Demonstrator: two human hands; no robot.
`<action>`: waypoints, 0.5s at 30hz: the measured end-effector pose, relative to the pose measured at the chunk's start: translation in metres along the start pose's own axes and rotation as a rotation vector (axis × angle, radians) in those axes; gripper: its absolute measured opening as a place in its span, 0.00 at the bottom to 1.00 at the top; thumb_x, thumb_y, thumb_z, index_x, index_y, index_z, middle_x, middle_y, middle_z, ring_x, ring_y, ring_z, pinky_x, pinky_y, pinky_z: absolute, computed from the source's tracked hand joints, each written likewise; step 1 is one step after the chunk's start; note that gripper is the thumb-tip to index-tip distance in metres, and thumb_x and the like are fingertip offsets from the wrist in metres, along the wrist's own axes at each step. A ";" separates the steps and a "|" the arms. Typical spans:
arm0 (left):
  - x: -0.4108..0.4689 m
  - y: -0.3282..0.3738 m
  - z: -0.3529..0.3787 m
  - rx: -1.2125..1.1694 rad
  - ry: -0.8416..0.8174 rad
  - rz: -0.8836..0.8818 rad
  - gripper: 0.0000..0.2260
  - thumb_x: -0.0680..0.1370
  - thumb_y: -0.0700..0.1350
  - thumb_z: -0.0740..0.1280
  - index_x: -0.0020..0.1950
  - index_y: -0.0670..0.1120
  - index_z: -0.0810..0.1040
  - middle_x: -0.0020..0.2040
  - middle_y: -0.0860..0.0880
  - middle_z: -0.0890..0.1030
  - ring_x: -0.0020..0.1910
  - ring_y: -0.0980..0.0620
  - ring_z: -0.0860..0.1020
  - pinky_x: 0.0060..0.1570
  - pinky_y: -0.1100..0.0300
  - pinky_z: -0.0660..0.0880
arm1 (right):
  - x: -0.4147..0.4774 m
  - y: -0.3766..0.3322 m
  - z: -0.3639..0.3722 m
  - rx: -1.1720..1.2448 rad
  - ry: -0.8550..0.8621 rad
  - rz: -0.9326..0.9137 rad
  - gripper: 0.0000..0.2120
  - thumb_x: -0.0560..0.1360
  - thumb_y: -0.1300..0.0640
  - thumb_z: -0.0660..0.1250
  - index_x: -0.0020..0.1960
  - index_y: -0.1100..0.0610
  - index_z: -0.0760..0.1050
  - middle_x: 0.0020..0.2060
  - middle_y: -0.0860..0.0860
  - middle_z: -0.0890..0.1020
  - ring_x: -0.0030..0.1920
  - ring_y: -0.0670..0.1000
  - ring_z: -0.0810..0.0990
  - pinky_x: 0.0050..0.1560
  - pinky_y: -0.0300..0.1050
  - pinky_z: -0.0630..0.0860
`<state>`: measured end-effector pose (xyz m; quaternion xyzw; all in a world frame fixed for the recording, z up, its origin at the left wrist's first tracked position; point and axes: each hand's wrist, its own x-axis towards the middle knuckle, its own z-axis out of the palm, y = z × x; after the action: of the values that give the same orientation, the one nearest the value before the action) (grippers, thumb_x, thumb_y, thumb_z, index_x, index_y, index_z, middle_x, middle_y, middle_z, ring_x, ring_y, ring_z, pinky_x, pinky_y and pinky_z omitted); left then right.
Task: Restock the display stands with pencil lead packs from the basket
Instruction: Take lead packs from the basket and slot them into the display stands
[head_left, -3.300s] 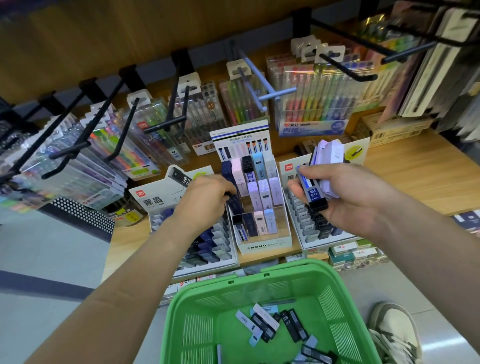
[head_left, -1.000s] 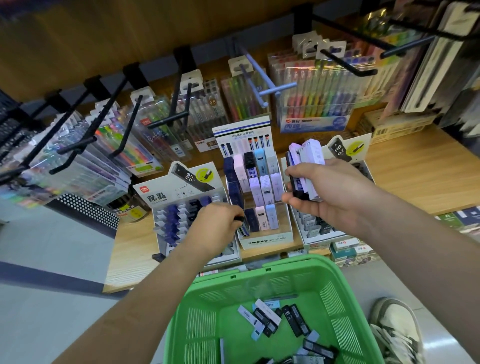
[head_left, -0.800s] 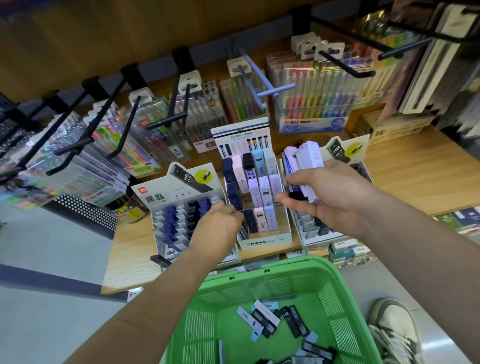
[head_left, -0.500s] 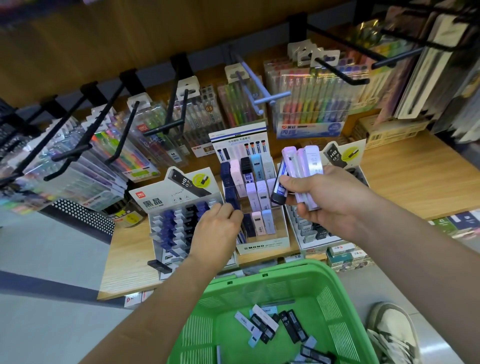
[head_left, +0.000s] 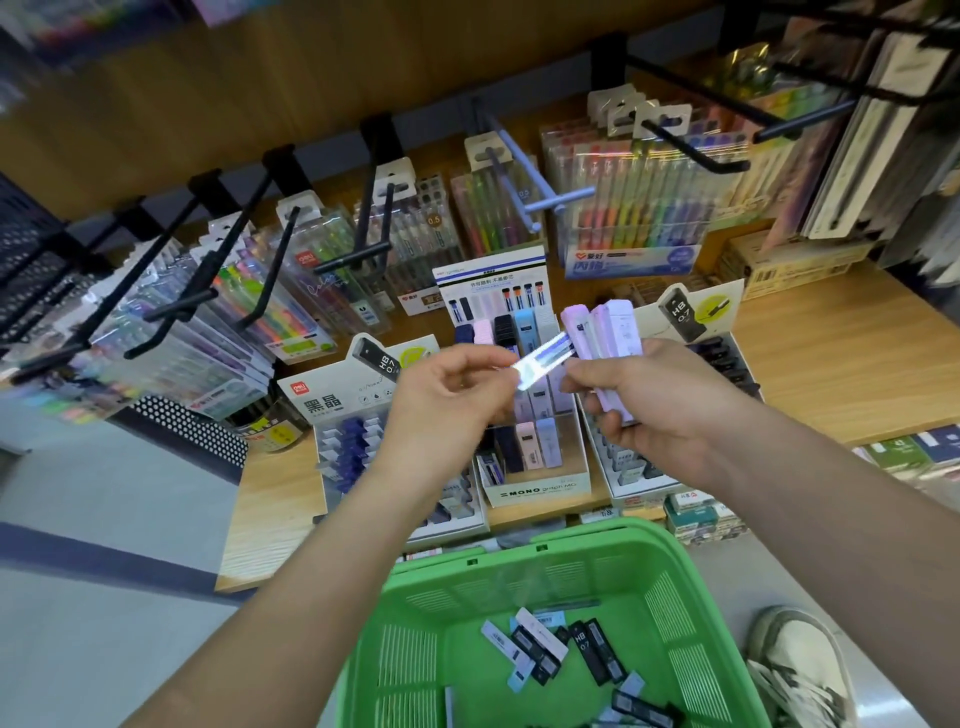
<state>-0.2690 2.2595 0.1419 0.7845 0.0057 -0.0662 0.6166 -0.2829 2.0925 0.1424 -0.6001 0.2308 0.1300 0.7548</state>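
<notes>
Your left hand (head_left: 447, 400) pinched one blurred lead pack (head_left: 543, 358), which spanned the gap to your right hand (head_left: 654, 410). That hand gripped a lilac bundle (head_left: 613, 327) above the middle display stand (head_left: 540, 488), beyond the basket (head_left: 519, 571).

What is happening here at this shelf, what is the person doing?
A person is restocking pencil lead at a wooden shelf. The right hand grips a bundle of pale purple lead packs, and the left hand pinches one small blue-and-white lead pack beside that bundle, above the white cardboard display stand marked MONO. The pack is not yet in any stand. Below, a green plastic basket holds more loose black and white packs.
</notes>
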 end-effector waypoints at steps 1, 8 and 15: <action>0.005 0.000 -0.010 0.069 0.040 0.042 0.07 0.75 0.40 0.71 0.44 0.52 0.84 0.41 0.50 0.85 0.38 0.56 0.81 0.41 0.66 0.78 | 0.001 0.000 -0.001 -0.015 0.015 -0.004 0.04 0.77 0.64 0.68 0.52 0.58 0.77 0.39 0.54 0.81 0.32 0.46 0.72 0.23 0.33 0.66; 0.013 -0.035 -0.037 0.867 -0.017 0.198 0.05 0.73 0.44 0.73 0.48 0.51 0.84 0.39 0.56 0.81 0.36 0.60 0.77 0.41 0.71 0.73 | 0.001 -0.004 -0.007 -0.042 0.044 -0.010 0.03 0.79 0.61 0.66 0.52 0.57 0.76 0.33 0.53 0.79 0.25 0.45 0.68 0.20 0.34 0.63; 0.024 -0.079 -0.023 1.231 -0.240 0.403 0.09 0.79 0.44 0.65 0.56 0.46 0.81 0.52 0.48 0.81 0.52 0.46 0.78 0.51 0.54 0.74 | -0.001 -0.004 -0.006 -0.034 0.015 0.001 0.07 0.79 0.60 0.66 0.57 0.55 0.77 0.33 0.51 0.77 0.25 0.45 0.67 0.20 0.34 0.63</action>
<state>-0.2503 2.2990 0.0687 0.9667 -0.2489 -0.0277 0.0520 -0.2824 2.0860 0.1455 -0.6138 0.2346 0.1296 0.7426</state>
